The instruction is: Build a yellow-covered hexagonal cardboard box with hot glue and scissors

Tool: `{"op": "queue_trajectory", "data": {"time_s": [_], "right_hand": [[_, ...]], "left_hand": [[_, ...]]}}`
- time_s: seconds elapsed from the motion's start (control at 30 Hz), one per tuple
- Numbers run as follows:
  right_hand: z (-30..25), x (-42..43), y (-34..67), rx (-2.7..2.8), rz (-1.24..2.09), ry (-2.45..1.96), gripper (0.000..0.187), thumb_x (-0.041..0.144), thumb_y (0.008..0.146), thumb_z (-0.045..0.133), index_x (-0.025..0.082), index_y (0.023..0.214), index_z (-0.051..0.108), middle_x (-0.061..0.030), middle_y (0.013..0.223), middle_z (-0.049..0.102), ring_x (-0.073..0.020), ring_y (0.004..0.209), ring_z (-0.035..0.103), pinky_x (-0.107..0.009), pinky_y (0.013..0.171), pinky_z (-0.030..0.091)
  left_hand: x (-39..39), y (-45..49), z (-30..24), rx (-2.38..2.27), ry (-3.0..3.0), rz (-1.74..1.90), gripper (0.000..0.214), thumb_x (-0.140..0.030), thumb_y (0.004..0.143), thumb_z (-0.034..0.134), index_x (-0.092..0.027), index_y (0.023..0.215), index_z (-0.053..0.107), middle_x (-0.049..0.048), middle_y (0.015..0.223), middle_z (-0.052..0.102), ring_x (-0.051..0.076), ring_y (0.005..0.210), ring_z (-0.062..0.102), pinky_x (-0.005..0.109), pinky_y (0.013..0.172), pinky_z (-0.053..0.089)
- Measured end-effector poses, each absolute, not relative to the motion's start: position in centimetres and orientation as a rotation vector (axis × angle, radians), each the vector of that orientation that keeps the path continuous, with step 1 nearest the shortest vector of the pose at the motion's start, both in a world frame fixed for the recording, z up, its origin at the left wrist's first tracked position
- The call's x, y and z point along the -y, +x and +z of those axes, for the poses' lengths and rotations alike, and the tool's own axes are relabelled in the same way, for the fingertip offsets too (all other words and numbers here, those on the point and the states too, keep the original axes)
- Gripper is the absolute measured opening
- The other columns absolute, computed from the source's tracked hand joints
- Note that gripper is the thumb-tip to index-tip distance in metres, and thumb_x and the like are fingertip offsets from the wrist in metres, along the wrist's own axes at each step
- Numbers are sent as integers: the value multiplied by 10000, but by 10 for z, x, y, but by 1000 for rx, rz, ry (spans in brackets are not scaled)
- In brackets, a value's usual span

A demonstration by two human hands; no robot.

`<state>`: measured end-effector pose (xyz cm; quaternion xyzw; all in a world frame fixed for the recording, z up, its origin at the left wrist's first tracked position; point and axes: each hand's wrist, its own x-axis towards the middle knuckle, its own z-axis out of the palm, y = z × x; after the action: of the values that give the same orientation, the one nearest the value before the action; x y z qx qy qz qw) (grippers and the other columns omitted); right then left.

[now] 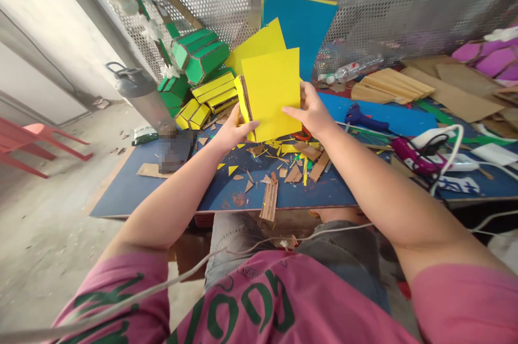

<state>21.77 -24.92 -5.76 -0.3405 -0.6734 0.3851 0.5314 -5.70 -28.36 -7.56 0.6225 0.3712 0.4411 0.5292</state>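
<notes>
A flat yellow sheet (272, 93) is held up above the table between my two hands. At its left edge is a narrow yellow-faced cardboard piece (243, 98) with a brown cut edge. My left hand (234, 129) is closed round that piece, its thumb pressed near the lower left of the sheet. My right hand (311, 109) grips the sheet's right edge, thumb on the front and fingers behind. Another yellow sheet (259, 44) and a large blue sheet (301, 28) stand behind, leaning toward the mesh.
Yellow and brown scraps (293, 174) litter the blue table (133, 182). Green boxy forms (206, 58) and yellow ones (214, 90) lie left, near a grey bottle (140, 93). To the right are a blue glue gun (366, 117), a magenta tool (416, 155), cables and cardboard (457, 90).
</notes>
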Motion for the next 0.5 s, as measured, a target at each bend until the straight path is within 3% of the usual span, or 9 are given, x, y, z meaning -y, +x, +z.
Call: {"op": "queue_trajectory", "data": {"time_s": [0.13,0.27,0.5], "right_hand": [[-59,241,223,1510,730,-896,1072,850,674,946,404,1551,520,-104,1635,643,-439,1480,651,-671,1293,525],[-57,244,221,1539,720,-828,1026,840,740,907,392,1558,479,-125,1633,644,-430,1490,655,-680,1290,526],[-50,260,210,1583,758,-743,984,838,755,911,374,1518,499,-134,1553,733,-399,1463,705,-651,1292,555]], "left_hand": [[282,-57,-78,-868,1538,1094,1161,-624,859,922,-346,1782,275,172,1651,676,512,1426,721,745,1098,672],[281,-55,-83,-788,1611,1139,1280,-618,827,960,-310,1812,203,216,1659,660,480,1450,716,718,1199,613],[290,-47,-85,-775,1873,1196,1241,-561,869,953,-261,1826,222,224,1792,514,448,1647,540,680,1362,463]]}}
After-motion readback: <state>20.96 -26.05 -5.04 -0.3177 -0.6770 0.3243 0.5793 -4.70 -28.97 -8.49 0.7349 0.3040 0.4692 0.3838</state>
